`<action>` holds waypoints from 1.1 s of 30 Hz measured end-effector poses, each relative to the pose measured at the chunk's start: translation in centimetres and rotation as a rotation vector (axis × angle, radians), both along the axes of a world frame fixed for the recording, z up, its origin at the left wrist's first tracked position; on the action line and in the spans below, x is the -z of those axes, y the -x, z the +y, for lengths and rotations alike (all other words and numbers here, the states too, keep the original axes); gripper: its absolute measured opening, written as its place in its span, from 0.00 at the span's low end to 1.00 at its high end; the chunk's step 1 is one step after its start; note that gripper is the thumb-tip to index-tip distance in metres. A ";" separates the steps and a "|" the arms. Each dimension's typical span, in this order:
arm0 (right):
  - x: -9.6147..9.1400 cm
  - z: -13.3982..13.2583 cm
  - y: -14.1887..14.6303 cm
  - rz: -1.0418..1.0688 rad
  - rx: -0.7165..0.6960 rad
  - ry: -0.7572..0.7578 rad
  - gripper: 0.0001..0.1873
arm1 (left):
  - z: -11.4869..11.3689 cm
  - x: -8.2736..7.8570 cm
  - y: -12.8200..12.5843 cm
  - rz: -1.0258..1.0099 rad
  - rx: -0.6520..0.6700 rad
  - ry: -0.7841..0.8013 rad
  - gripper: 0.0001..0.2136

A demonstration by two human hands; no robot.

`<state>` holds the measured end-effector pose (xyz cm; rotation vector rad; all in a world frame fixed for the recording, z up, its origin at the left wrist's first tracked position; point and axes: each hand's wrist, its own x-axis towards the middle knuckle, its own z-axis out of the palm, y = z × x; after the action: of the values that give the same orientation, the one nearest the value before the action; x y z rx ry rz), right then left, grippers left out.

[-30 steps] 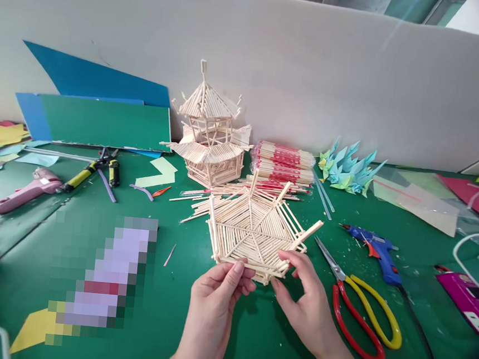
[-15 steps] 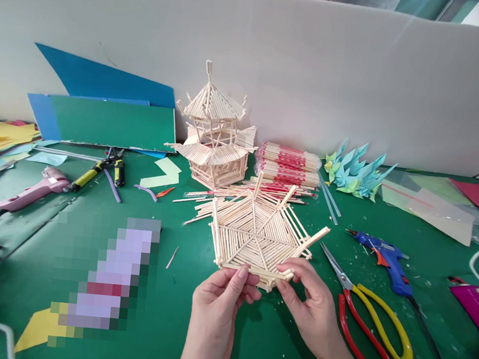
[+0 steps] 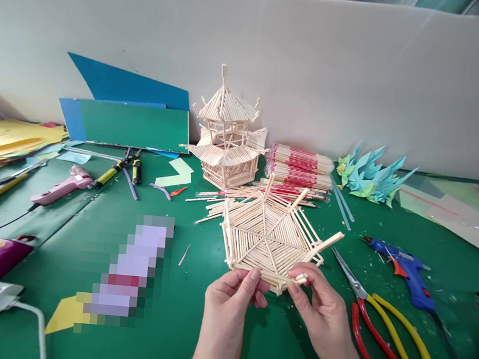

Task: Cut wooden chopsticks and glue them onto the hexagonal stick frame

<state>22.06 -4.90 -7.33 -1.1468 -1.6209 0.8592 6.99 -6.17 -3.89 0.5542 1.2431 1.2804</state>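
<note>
A hexagonal panel of pale wooden sticks (image 3: 266,235) is in front of me, with thicker sticks jutting up from its corners. Along its near edge lies a wooden stick (image 3: 278,275), pinched between the thumb and fingers of my left hand (image 3: 230,307). My right hand (image 3: 318,309) pinches the right end of that stick, beside the panel's near right corner. Whether the stick is fixed to the panel I cannot tell. Behind the panel stands a pagoda model (image 3: 228,145) built of the same sticks.
Scissors (image 3: 366,295) and a blue glue gun (image 3: 407,269) lie to the right. Bundled sticks (image 3: 299,165) and blue paper folds (image 3: 374,174) stand behind. On the left are a pink glue gun (image 3: 65,186), pliers (image 3: 112,173) and a blurred purple item (image 3: 135,265).
The whole scene has shifted right in view as the head turned slightly left. Both hands keep the same pinch on the stick at the panel's near edge.
</note>
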 end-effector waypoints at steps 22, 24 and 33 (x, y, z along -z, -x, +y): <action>-1.0 0.9 -0.7 -0.001 -0.033 -0.011 0.02 | -0.1 0.1 -0.3 0.015 -0.039 -0.038 0.11; -1.0 1.0 -0.7 -0.007 -0.030 -0.020 0.02 | -0.1 0.1 -0.3 0.013 -0.047 -0.041 0.11; -1.0 1.0 -0.7 -0.032 0.006 -0.044 0.03 | 0.0 0.1 -0.4 0.007 -0.055 -0.020 0.12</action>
<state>22.73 -3.89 -6.37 -1.1396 -1.6539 0.8016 7.41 -6.17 -4.00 0.5425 1.2599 1.3386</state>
